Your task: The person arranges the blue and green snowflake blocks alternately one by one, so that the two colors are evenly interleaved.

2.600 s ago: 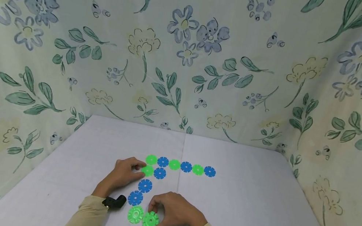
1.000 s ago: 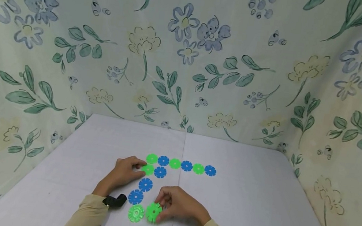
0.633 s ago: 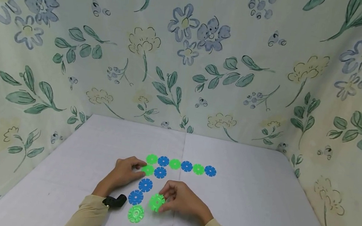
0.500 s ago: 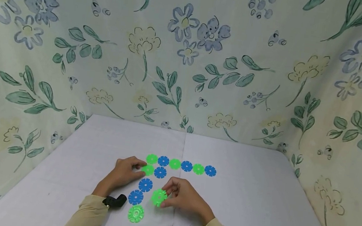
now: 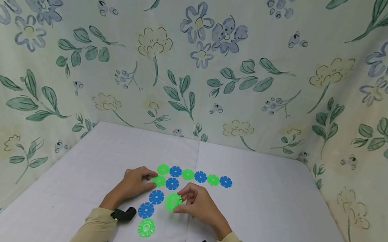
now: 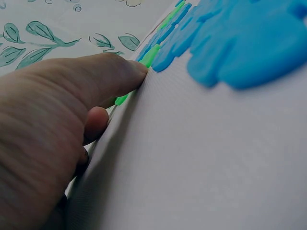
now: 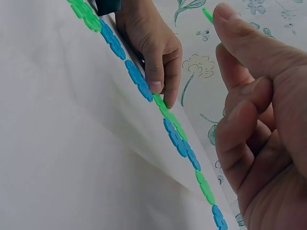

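Observation:
My left hand (image 5: 132,183) rests on the white table, its thumb and a finger pinching the edge of a flat green notched plastic disc (image 5: 159,181). The left wrist view shows the thumb (image 6: 132,72) at that disc's rim. A second green disc (image 5: 172,202) is pinched by its right edge between my right hand's (image 5: 201,205) thumb and fingers, raised over the cloth; only a sliver of it (image 7: 207,16) shows in the right wrist view. Close left of it lies a blue disc (image 5: 156,197), and another blue one (image 5: 146,210) is nearer me.
Behind the hands, alternating green and blue discs form a row, ending in a blue disc (image 5: 226,182) on the right. A blue disc (image 5: 172,184) sits just below the row. Nearest me lies a loose green disc (image 5: 146,227). Floral cloth (image 5: 190,85) walls surround the table.
My right hand has lifted a green disc from beside the nearest green one and carried it forward and slightly right, turning it on the way. The left hand has stayed in place.

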A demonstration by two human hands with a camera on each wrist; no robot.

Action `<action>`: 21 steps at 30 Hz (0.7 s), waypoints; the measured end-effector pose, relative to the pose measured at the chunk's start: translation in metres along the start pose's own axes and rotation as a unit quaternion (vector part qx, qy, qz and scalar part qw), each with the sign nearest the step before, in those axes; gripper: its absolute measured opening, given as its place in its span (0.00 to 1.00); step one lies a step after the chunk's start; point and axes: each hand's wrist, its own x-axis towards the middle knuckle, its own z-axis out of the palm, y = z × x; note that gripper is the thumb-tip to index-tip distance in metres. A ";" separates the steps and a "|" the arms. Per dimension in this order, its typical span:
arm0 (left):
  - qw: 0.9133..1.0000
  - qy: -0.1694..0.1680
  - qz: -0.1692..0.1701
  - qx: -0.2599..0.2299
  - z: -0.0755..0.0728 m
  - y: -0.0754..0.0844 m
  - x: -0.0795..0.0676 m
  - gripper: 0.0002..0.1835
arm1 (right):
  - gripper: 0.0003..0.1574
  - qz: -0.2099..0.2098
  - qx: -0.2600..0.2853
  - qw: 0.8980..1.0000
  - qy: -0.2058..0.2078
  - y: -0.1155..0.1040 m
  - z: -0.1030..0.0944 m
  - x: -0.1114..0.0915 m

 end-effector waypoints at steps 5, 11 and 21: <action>1.000 0.003 -0.001 0.005 -0.006 -0.003 -0.001 0.18 | 0.25 -0.004 0.015 1.000 0.018 -0.007 -0.002 0.004; 1.000 0.000 0.000 -0.005 -0.008 -0.004 0.001 0.18 | 0.26 -0.008 0.015 0.998 0.054 -0.014 -0.011 0.010; 1.000 -0.007 -0.001 -0.005 0.000 -0.002 0.002 0.19 | 0.27 0.020 0.011 0.992 0.126 -0.012 -0.020 0.014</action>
